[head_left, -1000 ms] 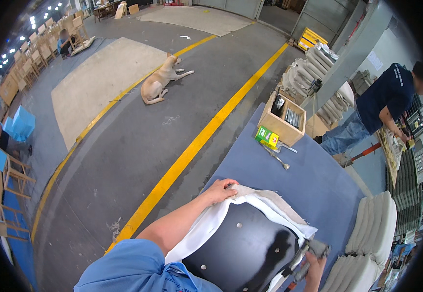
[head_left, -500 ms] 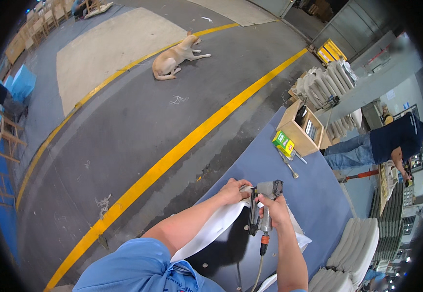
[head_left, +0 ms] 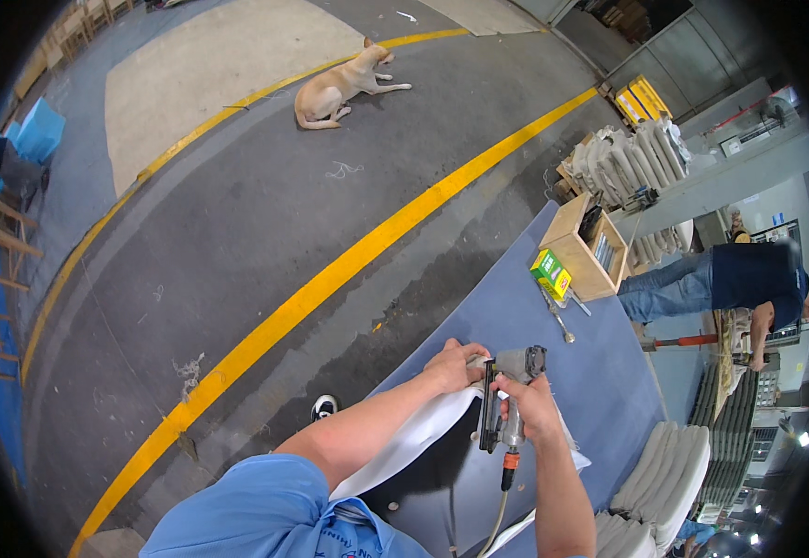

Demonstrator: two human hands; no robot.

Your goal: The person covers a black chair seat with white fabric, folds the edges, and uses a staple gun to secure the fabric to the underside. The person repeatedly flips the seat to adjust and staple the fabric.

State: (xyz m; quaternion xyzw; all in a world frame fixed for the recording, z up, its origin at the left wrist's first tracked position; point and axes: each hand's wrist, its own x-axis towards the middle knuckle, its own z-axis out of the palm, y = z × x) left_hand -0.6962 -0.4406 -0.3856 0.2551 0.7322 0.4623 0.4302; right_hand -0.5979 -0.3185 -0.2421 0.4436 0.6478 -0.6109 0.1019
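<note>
My right hand (head_left: 528, 402) is wrapped round the handle of an air staple gun (head_left: 509, 391), with an orange coupling and a hose below it. The gun's nose rests at the edge of a dark panel (head_left: 428, 479) with round holes. White fabric (head_left: 414, 437) lies folded along the panel's left edge. Fingers of my left hand (head_left: 456, 367) pinch the fabric at the panel's far corner, close beside the gun's nose. The fabric's edge under those fingers is partly hidden.
On the blue-grey table (head_left: 609, 372) stand a wooden box (head_left: 576, 246), a green-yellow carton (head_left: 550, 274) and a metal tool (head_left: 561, 321). Stacked cushions (head_left: 669, 470) are at the right. A co-worker (head_left: 749, 284) stands beyond. A dog (head_left: 344, 90) lies on the floor.
The view has shifted slightly, and a shoe now shows beside my left arm. Both hands keep their grip, with the staple gun at the same corner. The co-worker's arm has lowered.
</note>
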